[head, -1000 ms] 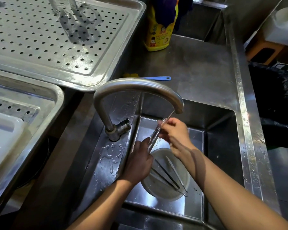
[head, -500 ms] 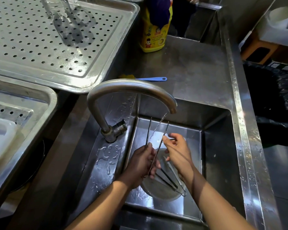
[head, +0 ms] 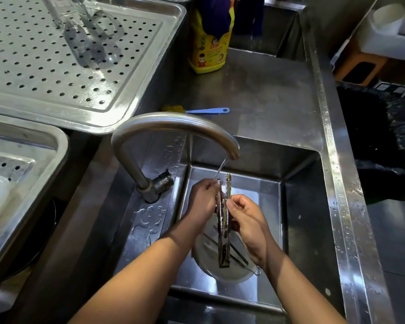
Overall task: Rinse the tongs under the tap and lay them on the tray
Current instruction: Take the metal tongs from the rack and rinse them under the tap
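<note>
Tongs (head: 224,220) are sitting over the sink (head: 302,206), arms pressed nearly together, running lengthwise toward the camera with the far end up near the water stream and the near end hanging above a pale round dish (head: 220,274) on the sink floor. Left hand (head: 202,202) is gripping them from the left side, fingers curled around the upper part of the metal. Right hand (head: 248,220) is closing on them from the right, thumb and fingertips (head: 232,203) pinching the middle of the arms, remaining fingers loosely bent. Both hands are touching the tongs and lying just beside each other. Tap (head: 173,127) is arching over from the left, and a thin stream of water (head: 221,168) is falling from its spout onto the left hand's knuckles and the top of the tongs. More slim metal utensils (head: 240,253) are lying in the dish under the hands; how many, I cannot tell. Perforated tray (head: 75,59) is resting on the counter at upper left, well apart from the sink, with a clear item lying on it. A second tray (head: 21,164) is showing at the left edge. Yellow bottle (head: 208,54) is standing on the counter behind the sink, and a blue-handled tool (head: 208,110) is lying between the bottle and the tap. Droplets are beading on the ledge around the tap base.
</note>
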Demonstrator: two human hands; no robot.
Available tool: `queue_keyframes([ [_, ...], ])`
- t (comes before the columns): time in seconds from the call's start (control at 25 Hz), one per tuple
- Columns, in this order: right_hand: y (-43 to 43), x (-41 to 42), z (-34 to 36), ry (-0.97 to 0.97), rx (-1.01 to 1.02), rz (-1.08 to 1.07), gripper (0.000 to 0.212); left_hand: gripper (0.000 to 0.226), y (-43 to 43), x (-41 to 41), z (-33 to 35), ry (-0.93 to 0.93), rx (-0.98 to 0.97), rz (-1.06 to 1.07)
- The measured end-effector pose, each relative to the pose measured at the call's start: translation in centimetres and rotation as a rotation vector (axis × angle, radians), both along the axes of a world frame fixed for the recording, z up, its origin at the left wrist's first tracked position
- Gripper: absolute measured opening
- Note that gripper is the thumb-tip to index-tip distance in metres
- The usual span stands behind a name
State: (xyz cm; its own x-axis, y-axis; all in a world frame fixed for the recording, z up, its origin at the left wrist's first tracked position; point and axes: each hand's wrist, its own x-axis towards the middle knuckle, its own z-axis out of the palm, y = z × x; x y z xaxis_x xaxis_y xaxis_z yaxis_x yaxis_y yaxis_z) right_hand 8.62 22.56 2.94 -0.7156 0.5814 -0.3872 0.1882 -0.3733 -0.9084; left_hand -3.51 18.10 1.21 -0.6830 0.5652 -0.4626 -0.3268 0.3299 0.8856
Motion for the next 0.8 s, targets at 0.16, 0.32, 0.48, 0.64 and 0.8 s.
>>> queue_keyframes([
  [0.16, -0.1, -0.4, 0.7, -0.010, 0.025, 0.059, 0.016, 0.042, 1.1, -0.2, 0.6, -0.001, -0.069, 0.106],
  [0.32, -0.3, -1.6, 0.9, -0.012, 0.109, 0.005, 0.013, 0.032, 0.0, 0.2, 0.8, -0.242, 0.100, 0.148],
  [0.48, 0.1, -2.4, 0.8, -0.060, 0.110, -0.040, 0.011, 0.048, -3.6, 1.2, 0.4, -0.534, 0.248, -0.044],
  [0.64, 1.3, -3.9, 0.9, -0.050, -0.095, -0.156, 0.028, 0.068, -5.9, 1.4, -1.1, -0.271, 0.116, -0.228],
  [0.8, 1.3, -4.9, 1.0, -0.046, -0.143, -0.190, 0.020, 0.056, -5.9, 1.1, -0.3, -0.222, 0.072, -0.204],
])
